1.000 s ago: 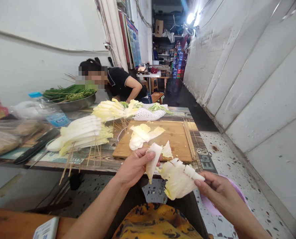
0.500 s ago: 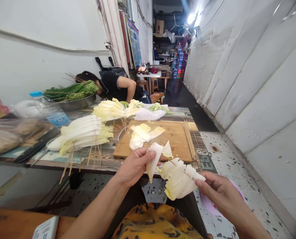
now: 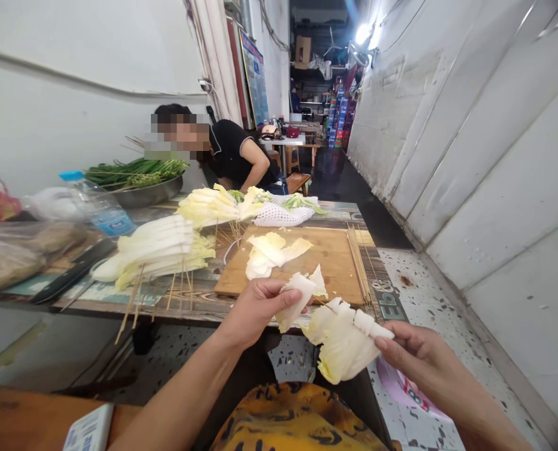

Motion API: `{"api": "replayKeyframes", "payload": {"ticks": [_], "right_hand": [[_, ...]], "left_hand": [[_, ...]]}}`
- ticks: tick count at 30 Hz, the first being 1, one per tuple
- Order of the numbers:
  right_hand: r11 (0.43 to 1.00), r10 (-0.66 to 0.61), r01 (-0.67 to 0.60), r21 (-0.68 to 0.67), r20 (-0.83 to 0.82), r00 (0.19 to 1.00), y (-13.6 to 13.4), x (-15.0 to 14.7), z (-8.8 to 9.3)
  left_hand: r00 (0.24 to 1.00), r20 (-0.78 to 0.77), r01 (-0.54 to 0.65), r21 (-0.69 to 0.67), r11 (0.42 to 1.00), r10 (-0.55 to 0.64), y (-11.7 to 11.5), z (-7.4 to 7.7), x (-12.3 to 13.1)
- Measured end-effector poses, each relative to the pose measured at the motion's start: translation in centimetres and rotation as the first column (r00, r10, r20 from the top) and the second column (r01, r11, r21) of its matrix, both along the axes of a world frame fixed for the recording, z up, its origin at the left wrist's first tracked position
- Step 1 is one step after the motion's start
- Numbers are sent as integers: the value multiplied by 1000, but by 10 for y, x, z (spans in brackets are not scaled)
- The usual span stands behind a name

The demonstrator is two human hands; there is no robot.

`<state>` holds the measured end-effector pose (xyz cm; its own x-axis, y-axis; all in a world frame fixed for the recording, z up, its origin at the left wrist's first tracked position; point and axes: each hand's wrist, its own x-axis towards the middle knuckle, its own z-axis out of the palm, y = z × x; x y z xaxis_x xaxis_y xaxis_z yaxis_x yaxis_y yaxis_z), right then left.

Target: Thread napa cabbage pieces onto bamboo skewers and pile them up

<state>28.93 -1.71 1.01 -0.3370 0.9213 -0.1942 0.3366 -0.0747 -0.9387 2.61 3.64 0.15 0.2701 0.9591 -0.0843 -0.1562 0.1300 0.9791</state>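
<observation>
Pinched between the thumb and fingers of my left hand [image 3: 260, 310] is a pale piece of napa cabbage leaf [image 3: 294, 307]. My right hand [image 3: 414, 347] grips the thick white end of a cabbage skewer [image 3: 347, 341], whose pieces have yellow-green edges. A thin stick tip pokes out of its left end, close to the left hand's piece but seemingly apart from it. Both hands are over the table's near edge. Beyond them, loose cabbage leaves [image 3: 273, 250] lie on a wooden cutting board [image 3: 335, 263], and bare bamboo skewers [image 3: 359, 266] rest along its right side.
Skewered cabbage [image 3: 154, 247] is piled left of the board, beside a black-handled knife [image 3: 67, 275] and a water bottle [image 3: 109, 213]. Behind stands a metal bowl [image 3: 151, 193] of green vegetables. A person [image 3: 236, 150] in a black shirt sits across the table.
The person across the table has raised their head and upper body. Both my hands have shifted slightly right, each still holding its cabbage.
</observation>
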Motion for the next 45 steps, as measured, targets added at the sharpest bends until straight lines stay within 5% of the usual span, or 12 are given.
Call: {"api": "replayKeyframes", "payload": {"ticks": [17, 35, 45], "right_hand": [[986, 26, -43, -161, -105, 994, 8, 0, 1], [988, 16, -39, -147, -156, 988, 15, -10, -11], [994, 3, -23, -103, -188, 982, 19, -16, -12]], "left_hand": [[996, -75, 50, 57, 997, -45, -1, 0, 5], [984, -155, 93, 44, 995, -85, 3, -5, 4], [999, 45, 17, 30, 999, -18, 7, 1, 4]]}}
